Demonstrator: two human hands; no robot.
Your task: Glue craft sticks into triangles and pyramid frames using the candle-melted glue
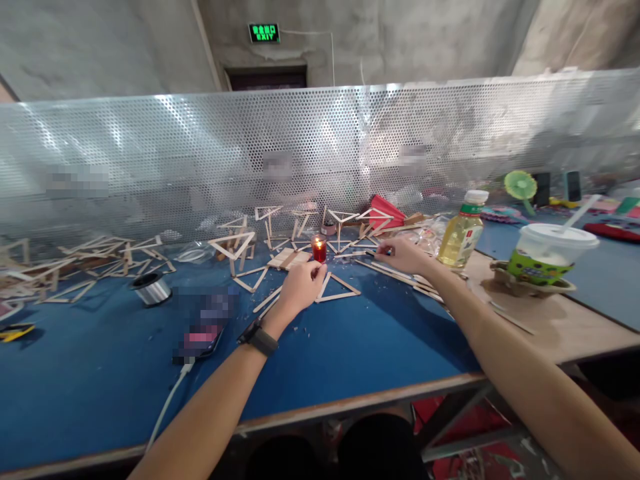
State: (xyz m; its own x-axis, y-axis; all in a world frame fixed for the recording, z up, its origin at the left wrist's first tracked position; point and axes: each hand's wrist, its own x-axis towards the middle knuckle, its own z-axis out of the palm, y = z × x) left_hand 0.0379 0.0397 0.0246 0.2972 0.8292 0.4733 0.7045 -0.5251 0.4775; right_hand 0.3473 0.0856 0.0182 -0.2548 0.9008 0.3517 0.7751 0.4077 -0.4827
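My left hand (301, 287), with a dark watch (258, 337) on its wrist, is just in front of a lit red candle (319, 251). Its thumb and fingers are pinched together; what they hold, if anything, is too small to make out. Beside it lies a triangle of craft sticks (345, 295). To the right of the candle, my right hand (401, 255) has its fingers closed, and a thin dark-tipped piece (371, 253) shows at the fingertips. Loose craft sticks (395, 273) lie beneath that hand. Behind the candle stand stick frames (340, 220).
At left are a wire spool (151, 289), a phone (203, 327) on a white cable and a pile of stick frames (110, 257). A drink bottle (463, 233) and a lidded cup (545, 253) with a straw stand right. A perforated metal panel (200, 153) closes the back.
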